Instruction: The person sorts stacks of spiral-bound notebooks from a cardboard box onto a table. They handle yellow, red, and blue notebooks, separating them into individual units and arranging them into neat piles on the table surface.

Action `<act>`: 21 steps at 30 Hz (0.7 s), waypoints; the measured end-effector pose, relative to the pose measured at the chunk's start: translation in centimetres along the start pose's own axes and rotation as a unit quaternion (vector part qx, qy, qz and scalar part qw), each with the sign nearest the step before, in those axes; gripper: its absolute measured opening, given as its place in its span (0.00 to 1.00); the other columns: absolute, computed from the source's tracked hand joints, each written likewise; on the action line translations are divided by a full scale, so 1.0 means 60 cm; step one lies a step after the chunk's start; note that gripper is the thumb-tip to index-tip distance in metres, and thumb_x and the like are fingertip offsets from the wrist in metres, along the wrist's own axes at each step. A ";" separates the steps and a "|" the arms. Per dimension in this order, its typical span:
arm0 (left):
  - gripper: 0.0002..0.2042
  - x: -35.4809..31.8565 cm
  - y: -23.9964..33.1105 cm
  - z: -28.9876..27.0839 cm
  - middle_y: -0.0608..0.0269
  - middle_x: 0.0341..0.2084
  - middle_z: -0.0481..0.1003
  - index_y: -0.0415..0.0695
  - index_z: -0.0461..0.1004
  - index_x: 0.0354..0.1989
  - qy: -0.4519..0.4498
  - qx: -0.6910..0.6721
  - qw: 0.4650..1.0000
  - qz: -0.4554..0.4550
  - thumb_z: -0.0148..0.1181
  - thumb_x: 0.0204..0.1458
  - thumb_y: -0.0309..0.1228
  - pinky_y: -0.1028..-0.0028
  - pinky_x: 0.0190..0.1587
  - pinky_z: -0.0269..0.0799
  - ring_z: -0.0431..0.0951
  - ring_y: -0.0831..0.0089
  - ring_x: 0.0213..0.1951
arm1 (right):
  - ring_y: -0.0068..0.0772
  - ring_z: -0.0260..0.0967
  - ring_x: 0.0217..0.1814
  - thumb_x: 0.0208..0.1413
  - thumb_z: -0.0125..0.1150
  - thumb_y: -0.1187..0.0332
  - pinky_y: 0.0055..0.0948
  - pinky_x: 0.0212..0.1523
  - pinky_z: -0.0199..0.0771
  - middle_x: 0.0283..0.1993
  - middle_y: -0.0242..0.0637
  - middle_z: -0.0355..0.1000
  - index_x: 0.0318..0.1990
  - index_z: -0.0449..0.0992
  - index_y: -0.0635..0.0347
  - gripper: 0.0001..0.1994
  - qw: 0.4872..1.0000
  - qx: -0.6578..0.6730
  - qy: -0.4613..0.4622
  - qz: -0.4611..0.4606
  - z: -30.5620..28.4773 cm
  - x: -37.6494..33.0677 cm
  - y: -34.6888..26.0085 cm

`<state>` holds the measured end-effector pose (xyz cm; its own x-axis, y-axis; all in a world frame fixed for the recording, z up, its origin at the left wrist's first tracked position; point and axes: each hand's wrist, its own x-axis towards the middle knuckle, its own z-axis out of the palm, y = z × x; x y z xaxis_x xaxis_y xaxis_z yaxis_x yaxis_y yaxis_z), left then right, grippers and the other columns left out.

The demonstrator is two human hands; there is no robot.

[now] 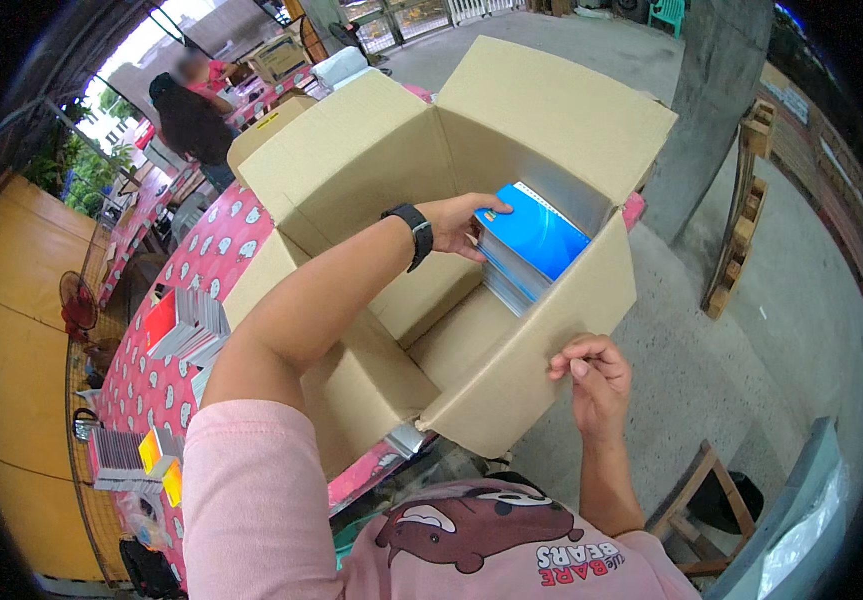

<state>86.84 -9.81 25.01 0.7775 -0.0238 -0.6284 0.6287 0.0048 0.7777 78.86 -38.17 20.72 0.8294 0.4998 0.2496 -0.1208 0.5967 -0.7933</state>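
A large open cardboard box point(511, 420) stands in front of me with its flaps folded out. My left hand point(456, 225), with a black watch on the wrist, reaches into it and grips a stack of blue-covered spiral notebooks point(536, 235). The thumb lies on the top cover and the fingers press on the side of the stack, in the box's far right corner. More page edges show below the top cover. My right hand point(596, 385) is beside the near right flap, its fingers curled in, with nothing visible in them.
A pink patterned table point(196, 255) runs along the left with stacks of red-covered point(186, 325) and yellow-covered booklets point(159, 452). Another person point(191, 120) is at a far table. A concrete pillar point(706, 110) and wooden frame point(736, 245) stand right.
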 end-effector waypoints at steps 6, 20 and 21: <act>0.35 -0.028 0.012 0.024 0.50 0.49 0.59 0.47 0.60 0.53 0.030 0.001 0.999 0.019 0.57 0.38 0.55 0.64 0.45 0.64 0.62 0.58 0.47 | 0.24 0.67 0.32 0.48 0.53 0.75 0.21 0.35 0.67 0.31 0.38 0.70 0.33 0.71 0.66 0.05 1.000 -0.011 0.021 0.007 0.014 -0.003 0.002; 0.28 0.012 -0.005 -0.012 0.60 0.36 0.68 0.49 0.67 0.42 -0.026 0.076 0.997 -0.005 0.56 0.39 0.57 0.77 0.33 0.58 0.64 0.73 0.37 | 0.26 0.67 0.33 0.47 0.52 0.75 0.22 0.34 0.66 0.31 0.38 0.69 0.34 0.70 0.67 0.06 0.999 -0.037 0.035 0.016 0.013 -0.014 0.006; 0.26 0.012 -0.007 -0.006 0.61 0.36 0.68 0.49 0.68 0.41 -0.025 0.044 0.999 0.001 0.56 0.38 0.56 0.76 0.34 0.58 0.64 0.73 0.37 | 0.26 0.67 0.33 0.47 0.53 0.75 0.22 0.34 0.66 0.31 0.38 0.69 0.33 0.70 0.67 0.06 0.999 -0.034 0.033 0.015 0.011 -0.013 0.007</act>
<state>87.12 -9.46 24.24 0.7754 -0.0734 -0.6271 0.6218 -0.0836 0.7787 77.77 -37.88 20.56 0.8605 0.4725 0.1906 -0.1099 0.5374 -0.8361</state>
